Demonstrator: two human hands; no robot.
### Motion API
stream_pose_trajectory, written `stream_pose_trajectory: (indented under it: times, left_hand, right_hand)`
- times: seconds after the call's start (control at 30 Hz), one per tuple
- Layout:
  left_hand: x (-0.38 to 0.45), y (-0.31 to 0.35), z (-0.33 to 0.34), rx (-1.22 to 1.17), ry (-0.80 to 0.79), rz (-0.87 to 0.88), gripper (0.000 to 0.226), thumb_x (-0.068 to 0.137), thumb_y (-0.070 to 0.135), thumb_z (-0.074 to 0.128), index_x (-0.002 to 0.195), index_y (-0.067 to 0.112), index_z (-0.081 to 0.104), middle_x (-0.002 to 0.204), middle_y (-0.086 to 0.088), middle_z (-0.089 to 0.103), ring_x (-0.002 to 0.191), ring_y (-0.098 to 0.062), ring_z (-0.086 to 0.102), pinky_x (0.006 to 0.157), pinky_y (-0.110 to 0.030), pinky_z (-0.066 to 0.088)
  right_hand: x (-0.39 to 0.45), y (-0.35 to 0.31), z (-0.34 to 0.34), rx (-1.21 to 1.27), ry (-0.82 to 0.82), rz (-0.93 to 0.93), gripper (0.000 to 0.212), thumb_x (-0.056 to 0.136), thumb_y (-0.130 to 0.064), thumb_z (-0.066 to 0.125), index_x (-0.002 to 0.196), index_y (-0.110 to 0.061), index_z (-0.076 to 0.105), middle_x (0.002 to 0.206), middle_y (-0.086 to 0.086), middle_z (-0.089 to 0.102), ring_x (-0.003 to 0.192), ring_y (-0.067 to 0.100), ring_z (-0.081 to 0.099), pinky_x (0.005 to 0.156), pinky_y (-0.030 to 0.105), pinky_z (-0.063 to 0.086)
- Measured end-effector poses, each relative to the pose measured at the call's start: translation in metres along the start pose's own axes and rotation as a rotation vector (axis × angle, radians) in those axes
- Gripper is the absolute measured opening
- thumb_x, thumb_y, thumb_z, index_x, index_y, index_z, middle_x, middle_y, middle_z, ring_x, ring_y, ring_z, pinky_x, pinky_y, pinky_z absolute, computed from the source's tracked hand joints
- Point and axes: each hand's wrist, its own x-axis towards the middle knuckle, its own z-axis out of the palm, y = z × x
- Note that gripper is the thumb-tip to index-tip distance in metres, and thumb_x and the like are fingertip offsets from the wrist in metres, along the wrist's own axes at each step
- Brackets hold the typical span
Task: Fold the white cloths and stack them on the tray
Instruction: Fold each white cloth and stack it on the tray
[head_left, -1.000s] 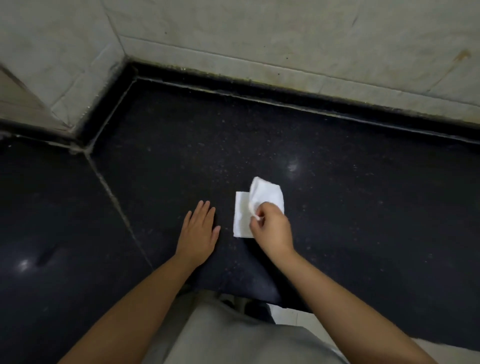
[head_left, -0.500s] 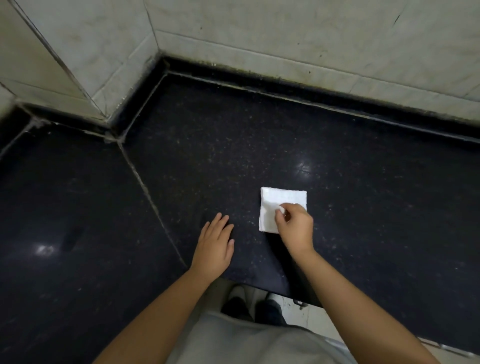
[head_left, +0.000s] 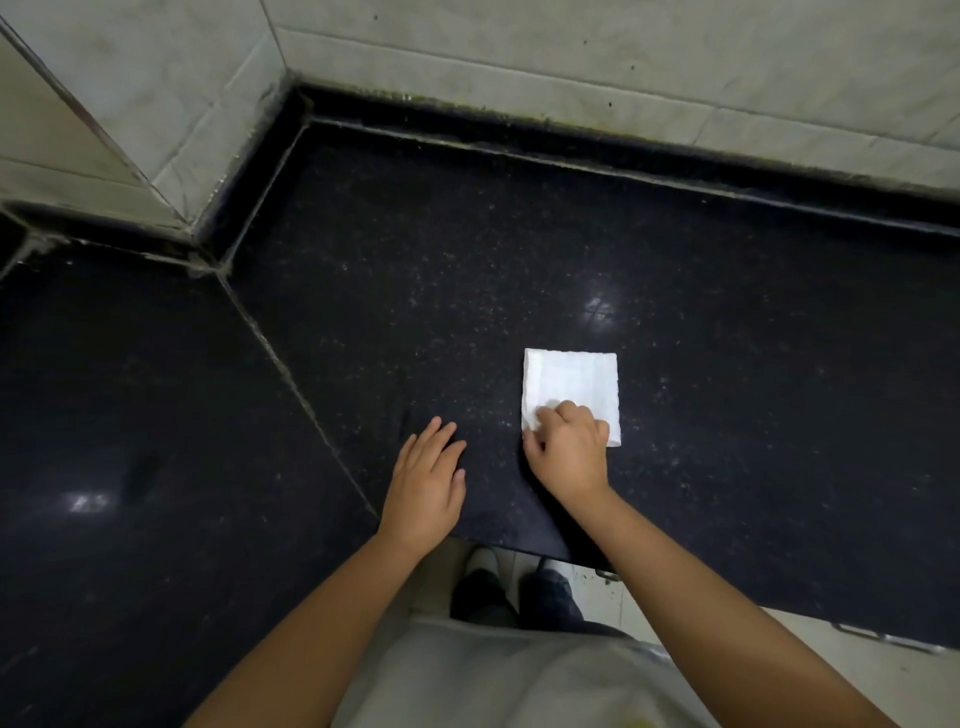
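A small white cloth (head_left: 576, 382) lies folded into a flat square on the black stone counter (head_left: 467, 249). My right hand (head_left: 569, 452) sits on the cloth's near left corner with its fingers curled and pinches that corner; the hand hides the near edge. My left hand (head_left: 428, 486) rests flat on the bare counter a short way left of the cloth, fingers straight, not touching it. No tray is in view.
Grey tiled walls (head_left: 571, 67) close the counter at the back and at the left corner. A seam (head_left: 291, 374) runs diagonally between two slabs. The counter's front edge (head_left: 519, 545) is just behind my wrists, with my shoes (head_left: 519, 592) on the floor below.
My right hand laid the raised flap of the cloth down flat into a square, then slid back to the near left corner. The left hand stayed flat on the counter.
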Motion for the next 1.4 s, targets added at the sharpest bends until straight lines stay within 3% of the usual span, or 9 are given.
stream_pose_trajectory:
  times: [0.17, 0.33, 0.47, 0.6, 0.7, 0.83, 0.93, 1.2, 1.4]
  left_hand:
    - [0.009, 0.008, 0.006, -0.034, 0.047, 0.055, 0.042, 0.083, 0.022, 0.037, 0.102, 0.002, 0.069, 0.115, -0.014, 0.067, 0.112, -0.032, 0.061, 0.092, -0.051, 0.045]
    - [0.038, 0.038, 0.006, -0.074, 0.107, 0.294, 0.037, 0.080, 0.025, 0.043, 0.096, 0.009, 0.071, 0.103, -0.006, 0.070, 0.102, -0.023, 0.063, 0.085, -0.037, 0.054]
    - [0.058, 0.061, 0.012, -0.046, 0.052, 0.394, 0.019, 0.072, 0.027, 0.066, 0.087, 0.018, 0.072, 0.091, 0.003, 0.070, 0.092, -0.011, 0.053, 0.074, -0.024, 0.054]
    - [0.068, 0.069, 0.014, 0.088, -0.071, 0.352, 0.034, 0.052, 0.038, 0.085, 0.075, 0.019, 0.071, 0.078, 0.006, 0.067, 0.073, -0.013, 0.065, 0.062, -0.021, 0.052]
    - [0.073, 0.073, 0.013, 0.167, -0.070, 0.336, 0.035, 0.050, 0.041, 0.084, 0.070, 0.016, 0.068, 0.070, 0.002, 0.065, 0.066, -0.017, 0.064, 0.057, -0.025, 0.050]
    - [0.078, 0.084, 0.018, 0.178, -0.030, 0.426, 0.005, 0.064, 0.020, 0.063, 0.067, 0.016, 0.066, 0.066, 0.002, 0.061, 0.067, -0.017, 0.054, 0.064, -0.025, 0.037]
    - [0.076, 0.109, 0.023, 0.122, -0.037, 0.524, 0.027, 0.070, 0.016, 0.040, 0.072, 0.013, 0.067, 0.070, 0.000, 0.065, 0.074, -0.015, 0.041, 0.069, -0.028, 0.031]
    - [0.063, 0.315, 0.028, 0.072, -0.187, 0.821, 0.025, 0.079, 0.027, 0.039, 0.076, 0.013, 0.060, 0.072, 0.000, 0.063, 0.062, -0.018, 0.060, 0.051, -0.019, 0.049]
    - [0.032, 0.507, 0.065, 0.028, -0.342, 0.913, 0.029, 0.099, 0.029, 0.033, 0.105, 0.008, 0.051, 0.104, -0.008, 0.056, 0.096, -0.025, 0.050, 0.080, -0.030, 0.033]
  right_hand:
    - [-0.008, 0.018, -0.014, -0.001, -0.110, -0.124, 0.045, 0.077, -0.019, 0.049, 0.119, -0.006, 0.058, 0.115, 0.010, 0.059, 0.110, 0.031, 0.051, 0.094, 0.040, 0.030]
    - [-0.013, 0.063, -0.029, -0.149, 0.022, -0.093, 0.041, 0.052, 0.005, 0.074, 0.091, -0.006, 0.070, 0.092, 0.012, 0.069, 0.085, 0.036, 0.065, 0.076, 0.048, 0.048]
    - [-0.006, 0.081, -0.028, -0.132, -0.044, -0.078, 0.043, 0.053, 0.012, 0.072, 0.092, -0.005, 0.070, 0.089, 0.017, 0.067, 0.075, 0.038, 0.064, 0.067, 0.046, 0.051]
    - [0.000, 0.083, -0.029, -0.026, -0.070, -0.137, 0.027, 0.061, 0.012, 0.069, 0.086, 0.001, 0.071, 0.081, 0.018, 0.066, 0.066, 0.035, 0.064, 0.057, 0.037, 0.056]
    - [-0.002, 0.081, -0.039, -0.009, -0.127, -0.189, 0.018, 0.069, 0.005, 0.063, 0.084, 0.002, 0.070, 0.080, 0.019, 0.065, 0.065, 0.037, 0.063, 0.055, 0.036, 0.056]
    - [-0.016, 0.091, -0.068, -0.011, -0.201, -0.236, 0.027, 0.087, -0.011, 0.046, 0.104, -0.002, 0.065, 0.105, 0.015, 0.060, 0.091, 0.033, 0.060, 0.076, 0.041, 0.051]
    - [-0.039, 0.123, -0.096, 0.058, -0.185, -0.194, 0.028, 0.088, -0.011, 0.045, 0.108, -0.004, 0.063, 0.110, 0.013, 0.059, 0.100, 0.028, 0.057, 0.084, 0.037, 0.047]
    - [-0.158, 0.294, -0.175, 0.287, 0.083, 0.019, 0.020, 0.088, -0.004, 0.050, 0.104, -0.005, 0.063, 0.098, 0.002, 0.051, 0.095, 0.019, 0.055, 0.083, 0.020, 0.038]
    - [-0.270, 0.425, -0.243, 0.279, 0.247, 0.238, 0.030, 0.080, -0.006, 0.064, 0.109, -0.006, 0.063, 0.088, -0.006, 0.050, 0.078, 0.004, 0.047, 0.069, 0.007, 0.031]
